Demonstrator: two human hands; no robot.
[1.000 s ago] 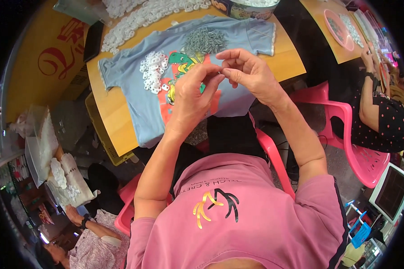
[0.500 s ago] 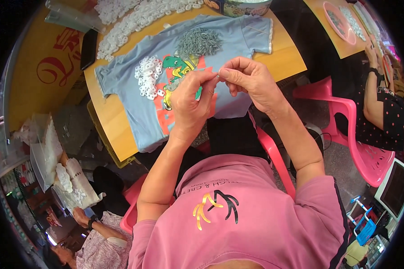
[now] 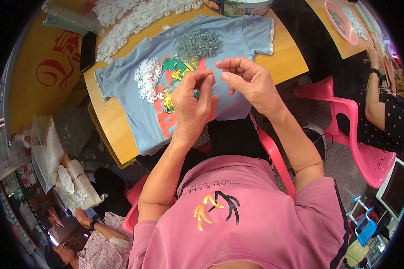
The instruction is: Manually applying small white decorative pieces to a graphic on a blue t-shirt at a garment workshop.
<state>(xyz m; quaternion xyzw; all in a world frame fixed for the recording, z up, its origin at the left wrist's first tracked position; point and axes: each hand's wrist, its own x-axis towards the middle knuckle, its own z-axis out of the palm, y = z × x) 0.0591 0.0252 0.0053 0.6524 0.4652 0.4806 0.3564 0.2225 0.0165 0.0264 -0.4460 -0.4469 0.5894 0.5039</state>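
Note:
Both hands hover over a blue T-shirt (image 3: 137, 123) with a dinosaur print, spread across the table. My left hand (image 3: 192, 101) is closed in a pinch, and whatever its fingertips hold is too small to make out. Close beside it, my right hand (image 3: 250, 85) has thumb and forefinger apart, with nothing visible between them. On the shirt lie a heap of small white plastic pieces with holes (image 3: 148, 78) and, farther back, a heap of small grey pieces (image 3: 199, 43). One white piece (image 3: 160, 95) sits at the edge of its heap, near my left hand.
A broad band of white pieces (image 3: 134, 22) covers the back of the wooden table (image 3: 285, 58). A dark phone (image 3: 88, 51) lies at its left edge, and a round tub (image 3: 247, 8) stands behind. Pink chairs (image 3: 354, 130) and co-workers are at both sides.
My right thumb and forefinger have parted and drawn slightly away from my left fingertips. The left hand keeps its pinch, almost in the same place.

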